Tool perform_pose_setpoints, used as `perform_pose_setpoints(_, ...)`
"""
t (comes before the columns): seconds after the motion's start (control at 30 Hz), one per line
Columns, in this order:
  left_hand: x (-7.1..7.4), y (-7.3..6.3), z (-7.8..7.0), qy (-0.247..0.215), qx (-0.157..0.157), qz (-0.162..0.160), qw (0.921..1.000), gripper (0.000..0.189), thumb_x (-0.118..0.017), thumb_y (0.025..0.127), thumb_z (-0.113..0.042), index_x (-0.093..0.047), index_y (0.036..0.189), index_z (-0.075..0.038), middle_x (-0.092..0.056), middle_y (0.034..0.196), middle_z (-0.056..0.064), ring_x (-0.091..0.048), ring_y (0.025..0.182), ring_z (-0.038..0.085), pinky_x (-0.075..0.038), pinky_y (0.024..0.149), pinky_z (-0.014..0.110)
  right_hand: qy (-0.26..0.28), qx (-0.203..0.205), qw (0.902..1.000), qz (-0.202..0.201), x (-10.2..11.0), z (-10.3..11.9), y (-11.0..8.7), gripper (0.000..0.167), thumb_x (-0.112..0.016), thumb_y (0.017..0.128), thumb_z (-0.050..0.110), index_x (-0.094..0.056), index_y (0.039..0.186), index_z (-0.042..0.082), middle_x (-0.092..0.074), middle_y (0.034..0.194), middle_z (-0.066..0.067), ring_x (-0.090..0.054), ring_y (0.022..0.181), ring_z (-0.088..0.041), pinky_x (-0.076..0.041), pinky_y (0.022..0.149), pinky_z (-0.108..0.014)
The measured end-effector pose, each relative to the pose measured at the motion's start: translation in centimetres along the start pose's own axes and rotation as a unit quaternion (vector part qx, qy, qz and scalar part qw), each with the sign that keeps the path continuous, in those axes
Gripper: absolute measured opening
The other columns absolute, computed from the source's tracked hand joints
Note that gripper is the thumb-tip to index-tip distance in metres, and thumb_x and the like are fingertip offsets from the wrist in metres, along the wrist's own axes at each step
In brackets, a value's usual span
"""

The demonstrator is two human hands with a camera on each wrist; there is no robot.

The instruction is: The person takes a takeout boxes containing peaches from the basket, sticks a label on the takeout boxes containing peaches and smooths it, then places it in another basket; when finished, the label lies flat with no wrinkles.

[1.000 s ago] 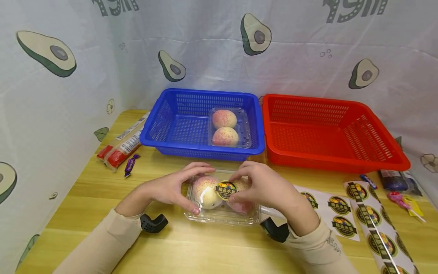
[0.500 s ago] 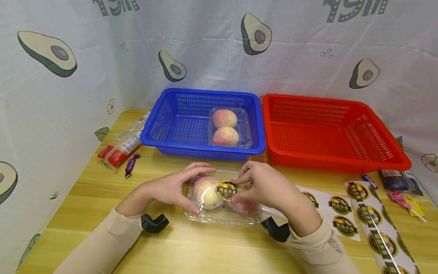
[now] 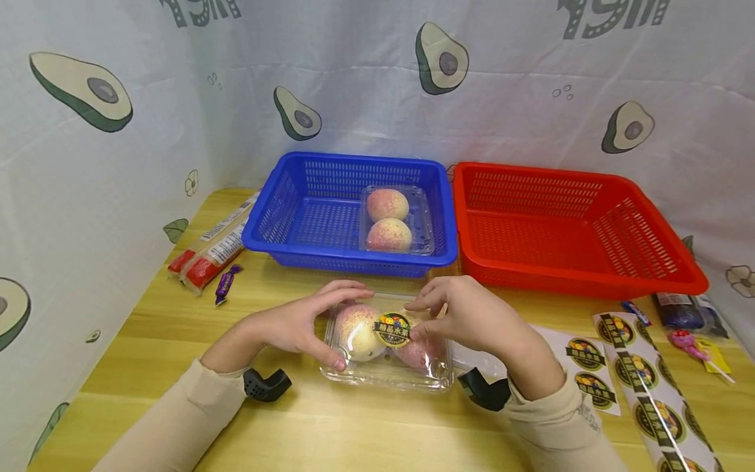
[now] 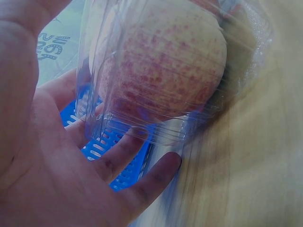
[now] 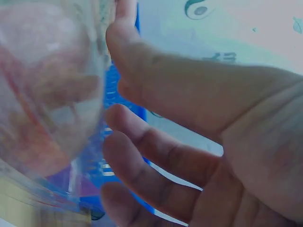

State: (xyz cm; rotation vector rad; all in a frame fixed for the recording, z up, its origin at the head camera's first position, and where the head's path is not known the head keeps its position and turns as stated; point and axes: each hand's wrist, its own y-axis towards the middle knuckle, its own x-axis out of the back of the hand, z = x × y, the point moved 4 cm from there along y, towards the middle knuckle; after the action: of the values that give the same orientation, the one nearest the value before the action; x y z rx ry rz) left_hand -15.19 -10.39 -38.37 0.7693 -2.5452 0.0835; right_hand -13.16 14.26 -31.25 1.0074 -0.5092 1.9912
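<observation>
A clear plastic clamshell box [image 3: 386, 377] with two peaches [image 3: 360, 334] inside lies closed on the table, in front of the blue basket. On its lid sits a round black-and-gold sticker [image 3: 392, 329]. My left hand [image 3: 295, 324] holds the box's left end, thumb at the near side and fingers at the far side. In the left wrist view the fingers [image 4: 151, 177] spread beside the clear wall. My right hand [image 3: 466, 314] is over the right part of the lid, thumb and index fingertips at the sticker's right edge. The right wrist view shows its other fingers [image 5: 156, 175] loosely bent beside the box.
The blue basket [image 3: 348, 257] holds another clear box with two peaches [image 3: 388, 219]. Beside it stands a red basket [image 3: 566, 278]. Sticker sheets [image 3: 643, 373] lie at right, with a lollipop [image 3: 687, 341]. A purple-wrapped candy [image 3: 225, 283] and red-ended packets [image 3: 203, 269] lie at left.
My right hand has shifted slightly to the right across the lid, showing more of the sticker. The left hand and the box have stayed almost in place.
</observation>
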Motion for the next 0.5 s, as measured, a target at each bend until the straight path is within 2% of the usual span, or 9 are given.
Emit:
perform_pose_setpoints(0.27,0.1,-0.04,-0.09,0.005,-0.003,-0.001,1.0,0.099,-0.088,0.078,-0.038,-0.033,0.158,-0.018,-0.021,0.16,0.012,-0.03,0.14,0.026,-0.033,0.111,0.052,-0.006,0.03,0.9995,0.008,-0.18,0.24,0.14,0.023,-0.086,0.081,0.021,-0.082,0.102,0.015,-0.064,0.093,0.005,-0.059,0.085,-0.014,-0.053,0.071,-0.03)
perform_pose_setpoints(0.5,0.15,-0.14,-0.41,0.013,0.003,-0.004,0.9999,0.098,-0.089,0.078,-0.036,-0.034,0.157,-0.021,-0.019,0.161,0.011,-0.027,0.142,0.027,-0.031,0.111,0.053,-0.008,0.003,0.9999,0.014,0.51,-0.31,-0.37,0.021,-0.087,0.08,0.023,-0.082,0.1,0.016,-0.064,0.095,0.006,-0.058,0.086,-0.016,-0.051,0.072,-0.032)
